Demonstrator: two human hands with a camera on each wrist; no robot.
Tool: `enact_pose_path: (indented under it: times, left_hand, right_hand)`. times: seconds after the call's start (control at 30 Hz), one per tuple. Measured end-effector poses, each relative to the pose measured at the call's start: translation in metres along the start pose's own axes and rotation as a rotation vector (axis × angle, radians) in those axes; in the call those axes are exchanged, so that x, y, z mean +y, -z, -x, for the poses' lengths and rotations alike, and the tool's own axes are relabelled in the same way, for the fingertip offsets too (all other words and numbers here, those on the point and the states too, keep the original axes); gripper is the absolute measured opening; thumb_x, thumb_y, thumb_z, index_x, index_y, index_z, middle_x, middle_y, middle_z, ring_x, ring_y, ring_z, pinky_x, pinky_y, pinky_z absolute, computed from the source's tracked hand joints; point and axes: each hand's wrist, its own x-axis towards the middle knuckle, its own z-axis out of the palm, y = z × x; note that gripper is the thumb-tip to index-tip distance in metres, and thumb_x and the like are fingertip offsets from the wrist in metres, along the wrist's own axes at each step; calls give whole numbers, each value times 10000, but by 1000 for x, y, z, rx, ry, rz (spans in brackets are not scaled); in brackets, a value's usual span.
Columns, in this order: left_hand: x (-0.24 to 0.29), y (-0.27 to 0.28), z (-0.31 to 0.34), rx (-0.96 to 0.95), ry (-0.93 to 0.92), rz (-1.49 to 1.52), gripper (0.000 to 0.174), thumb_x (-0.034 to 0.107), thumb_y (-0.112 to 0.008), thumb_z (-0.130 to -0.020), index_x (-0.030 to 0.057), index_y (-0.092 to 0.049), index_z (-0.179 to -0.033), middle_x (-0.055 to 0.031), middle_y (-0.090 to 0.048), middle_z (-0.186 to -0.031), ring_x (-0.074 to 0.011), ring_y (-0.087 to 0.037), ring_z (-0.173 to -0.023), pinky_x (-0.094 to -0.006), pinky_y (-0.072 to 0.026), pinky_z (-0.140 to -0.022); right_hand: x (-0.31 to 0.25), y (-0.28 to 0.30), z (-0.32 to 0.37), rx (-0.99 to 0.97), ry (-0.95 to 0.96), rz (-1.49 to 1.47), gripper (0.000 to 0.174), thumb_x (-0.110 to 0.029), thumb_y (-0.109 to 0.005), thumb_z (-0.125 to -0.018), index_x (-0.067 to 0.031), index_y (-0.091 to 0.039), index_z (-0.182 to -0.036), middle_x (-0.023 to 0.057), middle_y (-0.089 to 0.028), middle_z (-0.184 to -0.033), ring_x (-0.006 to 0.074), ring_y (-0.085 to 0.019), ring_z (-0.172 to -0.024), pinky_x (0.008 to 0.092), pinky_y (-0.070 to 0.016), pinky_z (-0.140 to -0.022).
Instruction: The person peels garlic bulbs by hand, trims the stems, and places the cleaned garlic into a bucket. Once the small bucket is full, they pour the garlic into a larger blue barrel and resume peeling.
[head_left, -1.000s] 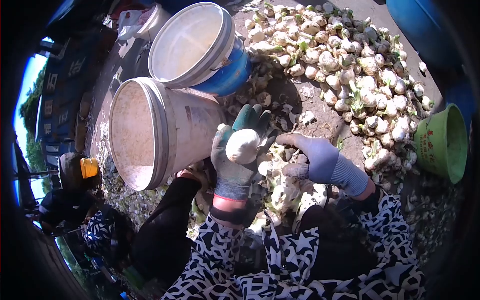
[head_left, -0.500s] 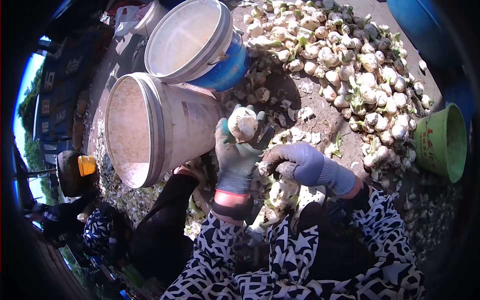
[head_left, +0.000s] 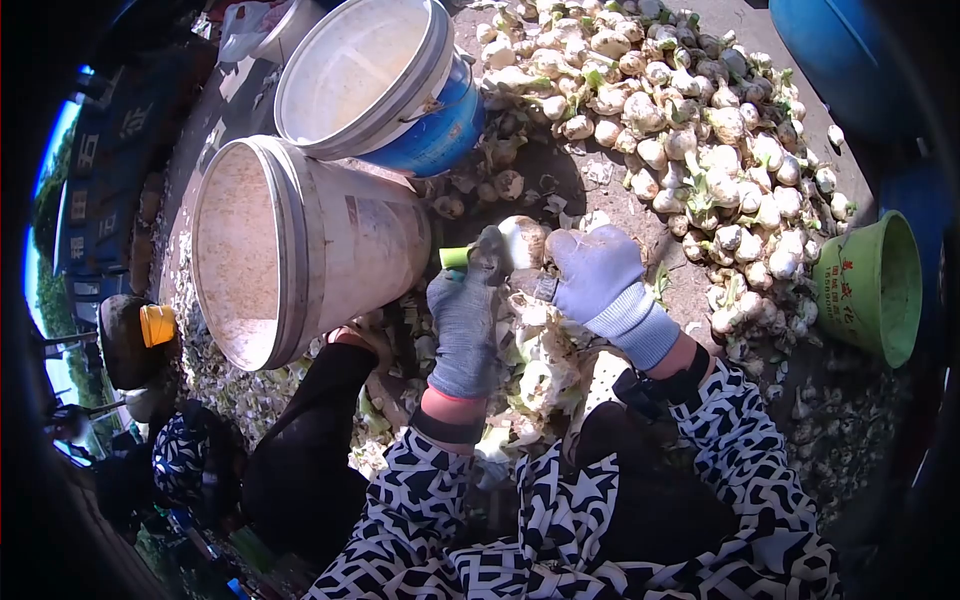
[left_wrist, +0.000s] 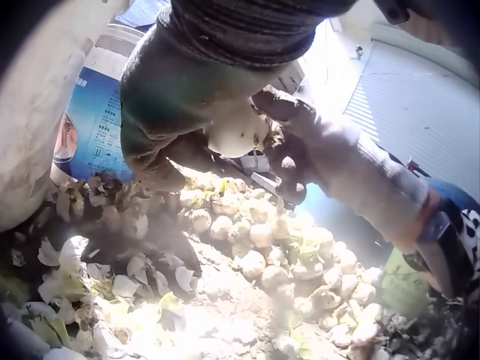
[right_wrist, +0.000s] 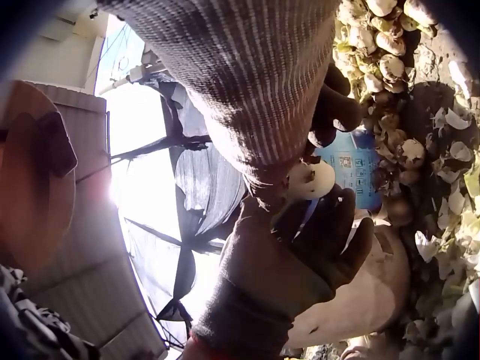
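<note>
My gloved left hand (head_left: 462, 320) grips a white garlic bulb (head_left: 522, 243), fingers curled round its neck. A cut green stalk (head_left: 455, 257) sticks out on the left of that fist. My right hand (head_left: 603, 275), in a pale purple glove, is curled against the brownish root end and pinches it with finger and thumb. In the left wrist view, the bulb (left_wrist: 234, 133) sits between both hands, and a narrow pale strip like a blade (left_wrist: 264, 182) shows below the right fingers. The right wrist view has the bulb (right_wrist: 311, 180) above the left hand (right_wrist: 281, 262).
A dirty white bucket (head_left: 350, 250) lies tipped at left, beside a blue-and-white bucket (head_left: 430, 125). A large heap of garlic (head_left: 690, 130) spreads at back right, near a green bucket (head_left: 870, 290). Peelings (head_left: 535, 360) lie below my hands. Another person (head_left: 190, 460) sits far left.
My left hand has gone from an upturned palm under the bulb to a curled grip on its neck. The bulb turned sideways; my right hand came up to its root end.
</note>
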Motion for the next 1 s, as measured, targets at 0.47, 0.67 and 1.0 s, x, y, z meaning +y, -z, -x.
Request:
enact_pose_path:
  times: [0.47,0.67,1.0]
  left_hand:
    - [-2,32,-21,-112,-147,-188,185,163,-661,-885,-9,-696,-943,18,-635,-767,-53,-517,-655,-208,-410,-600]
    - [5,17,-4,-108,-180,-226,195,161,-693,-860,0,-690,-970,14,-643,-780,-58,-553,-678,-205,-443,-622]
    - [41,19,15,-305,-231,-415,204,135,-708,-841,6,-633,-981,-39,-659,-849,-68,-587,-780,-228,-480,-702]
  right_hand:
    - [56,4,5,-79,-360,-244,148,-111,-605,-832,-67,-631,-971,142,-661,-815,338,-649,-786,385,-515,-690]
    - [10,41,2,-389,-261,-381,374,-466,-617,-852,-113,-617,-973,133,-665,-816,334,-653,-779,398,-512,-682]
    - [7,36,-3,-453,8,-290,286,-376,-619,-856,-100,-643,-785,137,-625,-716,336,-623,-694,386,-485,-590]
